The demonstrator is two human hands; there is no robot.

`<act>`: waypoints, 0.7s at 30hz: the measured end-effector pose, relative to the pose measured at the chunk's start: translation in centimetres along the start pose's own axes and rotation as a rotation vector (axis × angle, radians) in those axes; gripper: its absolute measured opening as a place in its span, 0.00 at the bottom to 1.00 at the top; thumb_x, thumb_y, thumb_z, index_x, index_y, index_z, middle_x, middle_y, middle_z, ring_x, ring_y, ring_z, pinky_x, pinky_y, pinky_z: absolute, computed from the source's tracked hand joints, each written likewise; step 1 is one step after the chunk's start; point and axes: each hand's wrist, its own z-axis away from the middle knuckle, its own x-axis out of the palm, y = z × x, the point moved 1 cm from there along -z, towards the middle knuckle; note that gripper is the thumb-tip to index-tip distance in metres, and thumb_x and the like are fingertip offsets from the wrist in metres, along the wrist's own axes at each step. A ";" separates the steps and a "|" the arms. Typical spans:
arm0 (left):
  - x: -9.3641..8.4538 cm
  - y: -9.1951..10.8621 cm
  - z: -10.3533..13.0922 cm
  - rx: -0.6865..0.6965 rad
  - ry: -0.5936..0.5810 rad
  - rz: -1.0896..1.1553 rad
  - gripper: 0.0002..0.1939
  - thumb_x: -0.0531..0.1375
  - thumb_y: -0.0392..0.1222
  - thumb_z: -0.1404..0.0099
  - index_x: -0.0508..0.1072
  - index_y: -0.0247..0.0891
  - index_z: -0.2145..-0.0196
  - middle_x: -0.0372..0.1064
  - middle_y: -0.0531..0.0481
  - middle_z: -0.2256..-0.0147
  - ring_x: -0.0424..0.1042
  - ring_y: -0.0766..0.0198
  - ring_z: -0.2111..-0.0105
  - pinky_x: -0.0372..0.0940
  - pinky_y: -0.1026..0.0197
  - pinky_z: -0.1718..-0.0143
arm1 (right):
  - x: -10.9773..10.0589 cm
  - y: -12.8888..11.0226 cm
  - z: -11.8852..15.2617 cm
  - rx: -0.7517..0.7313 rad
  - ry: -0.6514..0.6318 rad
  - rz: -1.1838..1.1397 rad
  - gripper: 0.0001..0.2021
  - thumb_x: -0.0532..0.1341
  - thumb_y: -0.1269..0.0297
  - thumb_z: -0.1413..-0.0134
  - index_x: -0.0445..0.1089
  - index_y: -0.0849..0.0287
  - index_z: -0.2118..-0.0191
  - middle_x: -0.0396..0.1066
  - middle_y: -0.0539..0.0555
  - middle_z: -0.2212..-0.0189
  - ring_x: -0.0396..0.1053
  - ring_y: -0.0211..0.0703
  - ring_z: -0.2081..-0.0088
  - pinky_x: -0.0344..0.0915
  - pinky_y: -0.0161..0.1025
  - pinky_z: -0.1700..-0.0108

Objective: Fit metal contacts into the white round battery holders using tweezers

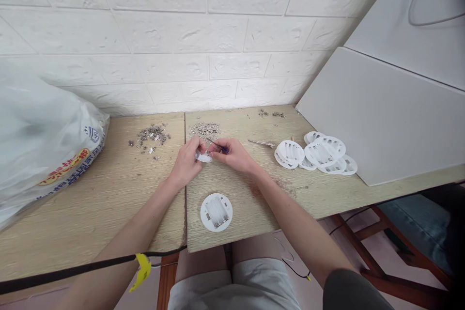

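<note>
My left hand [187, 161] is closed on the edge of a white round plastic battery holder [204, 157], held tilted just above the table. In my right hand [237, 156] is a thin dark tool with a blue handle [224, 149], its shaft pointing up and left; its exact kind is unclear. The right fingertips meet the battery holder's right side, where a tiny metal piece partly shows. Just behind the hands lies a pile of small flat metal contacts [205, 130]. Another white battery holder [217, 212], with several slots, lies flat near the table's front edge.
More metal pieces [154, 134] are heaped at left, a few [278, 115] at the back right. Several white battery holders [325, 151] are stacked at right beside a thin stick [260, 143]. A large plastic bag [47, 131] stands at left, a grey panel [392, 121] at right.
</note>
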 end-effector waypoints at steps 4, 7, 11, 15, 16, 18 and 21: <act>0.0 -0.1 0.0 -0.020 -0.004 -0.011 0.11 0.53 0.25 0.50 0.60 0.39 0.72 0.63 0.54 0.73 0.62 0.66 0.72 0.57 0.64 0.71 | 0.2 0.0 -0.1 -0.015 0.036 0.074 0.07 0.58 0.68 0.51 0.72 0.64 0.68 0.69 0.50 0.73 0.60 0.34 0.73 0.54 0.32 0.70; 0.1 -0.2 0.0 -0.048 0.021 -0.011 0.13 0.53 0.24 0.52 0.60 0.39 0.72 0.63 0.54 0.73 0.62 0.67 0.73 0.57 0.65 0.71 | 0.4 -0.1 -0.1 -0.058 0.081 0.152 0.06 0.58 0.69 0.52 0.71 0.63 0.69 0.70 0.50 0.73 0.60 0.34 0.73 0.54 0.32 0.70; 0.1 -0.2 0.0 -0.077 0.050 -0.007 0.14 0.52 0.23 0.54 0.60 0.39 0.72 0.62 0.55 0.74 0.62 0.67 0.74 0.57 0.64 0.73 | 0.7 -0.1 0.0 -0.104 0.108 0.198 0.04 0.58 0.70 0.53 0.69 0.62 0.71 0.69 0.50 0.74 0.60 0.34 0.74 0.55 0.33 0.70; 0.2 -0.1 0.1 -0.065 0.052 -0.035 0.14 0.53 0.23 0.55 0.59 0.39 0.72 0.62 0.55 0.75 0.62 0.66 0.74 0.56 0.64 0.73 | 1.0 -0.2 0.1 -0.103 0.122 0.210 0.03 0.58 0.71 0.54 0.68 0.62 0.72 0.69 0.50 0.74 0.60 0.34 0.74 0.55 0.33 0.70; 0.2 -0.1 0.1 -0.063 0.052 -0.042 0.14 0.53 0.23 0.55 0.59 0.39 0.72 0.62 0.55 0.75 0.62 0.66 0.74 0.56 0.64 0.73 | 1.0 -0.2 0.1 -0.105 0.125 0.217 0.03 0.58 0.71 0.54 0.68 0.62 0.73 0.68 0.50 0.74 0.60 0.34 0.74 0.55 0.33 0.70; 0.3 -0.1 0.1 -0.064 0.055 -0.051 0.15 0.53 0.22 0.55 0.59 0.39 0.72 0.62 0.55 0.75 0.63 0.66 0.74 0.56 0.64 0.73 | 1.1 -0.3 0.1 -0.112 0.128 0.233 0.03 0.57 0.71 0.54 0.67 0.62 0.74 0.67 0.50 0.75 0.59 0.34 0.75 0.54 0.33 0.71; 0.4 -0.1 0.2 -0.067 0.054 -0.057 0.15 0.52 0.22 0.56 0.59 0.39 0.71 0.62 0.55 0.74 0.63 0.66 0.73 0.57 0.64 0.72 | 1.1 -0.5 0.2 -0.118 0.132 0.246 0.04 0.56 0.70 0.54 0.65 0.62 0.76 0.65 0.49 0.76 0.57 0.34 0.75 0.54 0.33 0.71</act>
